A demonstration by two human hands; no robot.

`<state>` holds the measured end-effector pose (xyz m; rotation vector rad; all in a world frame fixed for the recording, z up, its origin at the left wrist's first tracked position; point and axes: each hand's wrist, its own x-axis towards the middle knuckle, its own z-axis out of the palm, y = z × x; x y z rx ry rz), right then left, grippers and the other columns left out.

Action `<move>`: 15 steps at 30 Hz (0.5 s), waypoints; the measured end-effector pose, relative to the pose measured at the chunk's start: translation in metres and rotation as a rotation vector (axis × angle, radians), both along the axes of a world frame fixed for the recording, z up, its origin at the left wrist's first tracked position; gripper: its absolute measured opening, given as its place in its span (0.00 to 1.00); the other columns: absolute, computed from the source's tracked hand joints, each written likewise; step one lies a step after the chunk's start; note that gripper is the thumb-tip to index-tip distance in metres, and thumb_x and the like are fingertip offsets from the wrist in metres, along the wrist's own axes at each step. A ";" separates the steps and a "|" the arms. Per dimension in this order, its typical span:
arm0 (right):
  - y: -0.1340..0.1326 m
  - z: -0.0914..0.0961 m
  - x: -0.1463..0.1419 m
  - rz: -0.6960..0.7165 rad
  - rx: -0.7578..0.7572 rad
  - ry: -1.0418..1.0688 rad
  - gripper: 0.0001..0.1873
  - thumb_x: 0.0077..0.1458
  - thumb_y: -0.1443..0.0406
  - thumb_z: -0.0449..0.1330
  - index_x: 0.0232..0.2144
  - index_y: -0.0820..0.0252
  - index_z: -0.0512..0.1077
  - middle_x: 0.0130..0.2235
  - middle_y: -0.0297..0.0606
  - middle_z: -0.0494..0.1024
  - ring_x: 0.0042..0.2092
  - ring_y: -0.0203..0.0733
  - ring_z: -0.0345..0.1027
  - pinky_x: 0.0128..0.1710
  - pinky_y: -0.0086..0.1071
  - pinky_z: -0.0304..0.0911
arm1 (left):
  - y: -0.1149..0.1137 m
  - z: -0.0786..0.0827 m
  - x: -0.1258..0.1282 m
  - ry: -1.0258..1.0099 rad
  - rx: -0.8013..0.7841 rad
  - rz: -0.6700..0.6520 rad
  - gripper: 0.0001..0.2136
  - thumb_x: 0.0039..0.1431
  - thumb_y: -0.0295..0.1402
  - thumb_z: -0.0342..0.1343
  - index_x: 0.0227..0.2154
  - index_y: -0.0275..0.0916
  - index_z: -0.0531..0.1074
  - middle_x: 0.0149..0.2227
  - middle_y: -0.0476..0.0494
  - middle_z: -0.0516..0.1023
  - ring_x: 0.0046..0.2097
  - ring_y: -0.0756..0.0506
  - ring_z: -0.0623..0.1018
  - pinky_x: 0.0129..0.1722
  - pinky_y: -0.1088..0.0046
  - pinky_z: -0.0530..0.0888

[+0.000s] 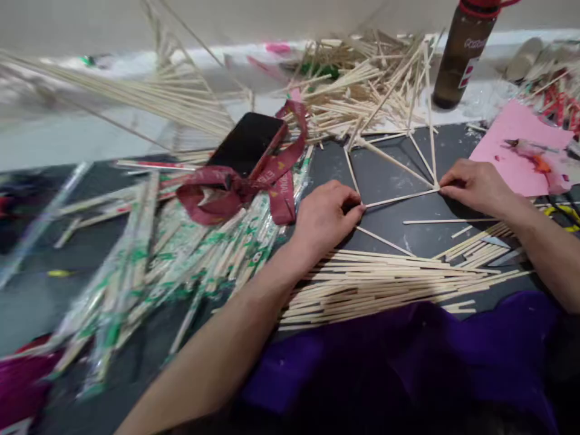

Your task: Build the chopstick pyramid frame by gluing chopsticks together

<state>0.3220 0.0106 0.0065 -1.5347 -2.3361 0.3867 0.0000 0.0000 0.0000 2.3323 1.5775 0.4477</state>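
A frame of thin wooden sticks [389,160] lies on the dark table [394,181], joined at corners. My left hand [326,214] pinches one end of a stick [401,198] at a joint of the frame. My right hand [473,184] pinches the other end, where several sticks meet. Both hands rest on the table with fingers closed on that stick.
A row of bare sticks [389,284] lies just before my hands. Wrapped chopsticks [190,254] cover the left side. A black phone [247,145] with a red lanyard [254,178], a loose stick heap [362,78], a brown bottle [462,54] and pink paper [521,145] lie behind.
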 end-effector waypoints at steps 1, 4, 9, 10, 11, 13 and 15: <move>0.000 -0.001 -0.001 -0.004 0.004 0.005 0.08 0.56 0.63 0.62 0.33 0.58 0.80 0.35 0.39 0.80 0.36 0.42 0.73 0.36 0.33 0.64 | 0.001 -0.001 0.000 -0.004 0.005 -0.002 0.06 0.59 0.33 0.59 0.35 0.37 0.79 0.37 0.41 0.80 0.41 0.40 0.79 0.42 0.65 0.73; 0.001 -0.005 -0.003 -0.018 0.010 0.015 0.07 0.56 0.63 0.62 0.32 0.57 0.80 0.35 0.38 0.80 0.35 0.41 0.73 0.36 0.33 0.63 | 0.003 -0.003 0.001 -0.019 0.015 -0.003 0.06 0.58 0.33 0.59 0.35 0.38 0.79 0.36 0.41 0.80 0.40 0.41 0.79 0.41 0.66 0.73; 0.001 -0.006 -0.005 -0.039 0.004 0.026 0.06 0.55 0.65 0.63 0.32 0.59 0.80 0.34 0.39 0.79 0.35 0.41 0.72 0.35 0.32 0.63 | 0.004 -0.005 0.001 -0.041 0.022 0.007 0.05 0.57 0.33 0.59 0.33 0.39 0.79 0.35 0.43 0.80 0.38 0.43 0.79 0.39 0.67 0.73; 0.001 -0.006 -0.005 -0.039 0.002 0.025 0.06 0.55 0.65 0.63 0.32 0.60 0.80 0.34 0.39 0.79 0.35 0.41 0.72 0.35 0.32 0.62 | 0.004 -0.005 0.000 -0.044 0.021 0.006 0.05 0.57 0.33 0.59 0.33 0.39 0.79 0.35 0.43 0.80 0.38 0.43 0.79 0.39 0.67 0.73; 0.001 -0.006 -0.005 -0.037 0.002 0.024 0.06 0.55 0.65 0.63 0.32 0.60 0.80 0.34 0.39 0.79 0.35 0.41 0.72 0.35 0.32 0.62 | 0.004 -0.005 0.000 -0.046 0.020 0.006 0.05 0.57 0.33 0.59 0.32 0.40 0.79 0.35 0.43 0.80 0.37 0.43 0.79 0.39 0.67 0.73; 0.001 -0.006 -0.005 -0.027 0.004 0.020 0.06 0.55 0.65 0.63 0.32 0.60 0.80 0.34 0.38 0.79 0.35 0.41 0.72 0.35 0.32 0.62 | 0.004 -0.004 0.000 -0.049 0.017 0.008 0.05 0.57 0.33 0.59 0.31 0.40 0.79 0.35 0.44 0.80 0.37 0.43 0.78 0.39 0.68 0.73; 0.002 -0.007 -0.005 -0.015 0.009 0.016 0.06 0.55 0.65 0.63 0.32 0.60 0.80 0.34 0.38 0.79 0.35 0.41 0.72 0.35 0.32 0.62 | 0.004 -0.004 0.000 -0.048 0.020 0.010 0.05 0.57 0.33 0.59 0.31 0.40 0.78 0.35 0.44 0.80 0.38 0.43 0.78 0.39 0.68 0.73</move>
